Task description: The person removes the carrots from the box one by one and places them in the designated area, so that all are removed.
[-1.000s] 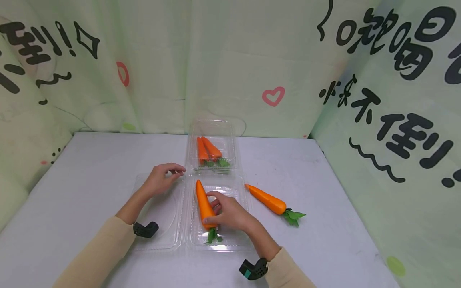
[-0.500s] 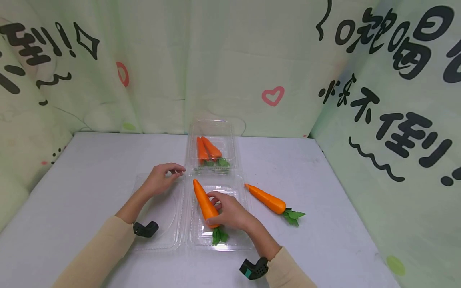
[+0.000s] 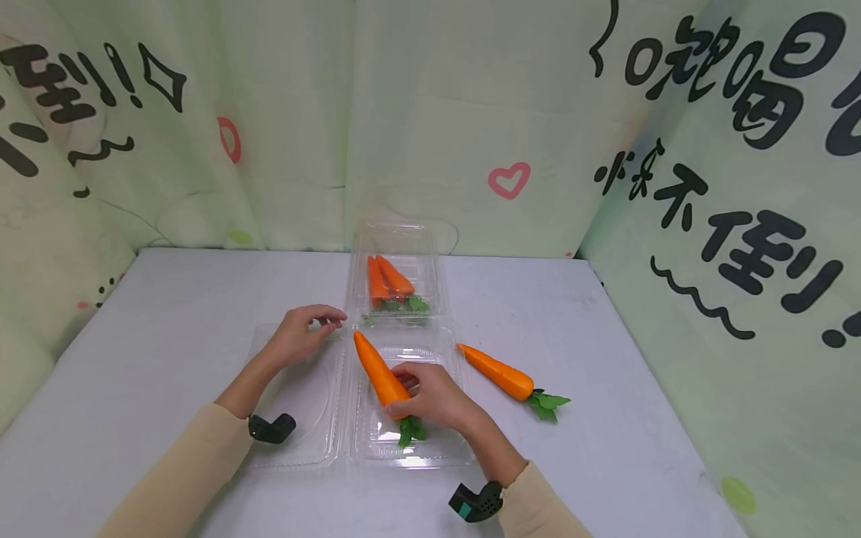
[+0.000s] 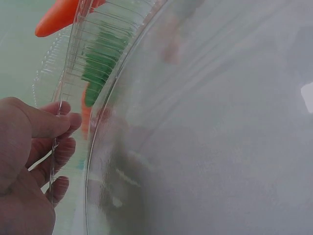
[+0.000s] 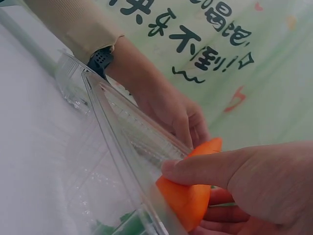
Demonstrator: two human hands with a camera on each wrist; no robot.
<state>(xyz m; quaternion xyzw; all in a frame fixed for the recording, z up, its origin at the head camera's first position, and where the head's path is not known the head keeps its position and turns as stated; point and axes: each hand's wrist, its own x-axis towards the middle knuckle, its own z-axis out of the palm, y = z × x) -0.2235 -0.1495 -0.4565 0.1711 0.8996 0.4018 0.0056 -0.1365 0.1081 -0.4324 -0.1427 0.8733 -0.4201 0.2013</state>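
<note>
My right hand (image 3: 433,392) grips an orange carrot (image 3: 378,370) with green leaves, tilted with its tip up and to the left over the open clear plastic container (image 3: 440,448). In the right wrist view the thumb lies across the carrot (image 5: 188,200), close to the container's rim. My left hand (image 3: 306,334) is at the far edge of the container's folded-back lid (image 3: 296,426). The left wrist view shows its thumb and fingers pinching the thin plastic edge (image 4: 57,132).
Another carrot (image 3: 501,372) lies on the white table (image 3: 605,448), right of the container. Behind stands a second clear container (image 3: 430,246) holding carrots. A printed curtain (image 3: 417,112) closes off the back and sides.
The carrot in my right hand has tilted, its tip shifting left and slightly up while its leaves moved right. My left hand and the loose carrot stay nearly where they were.
</note>
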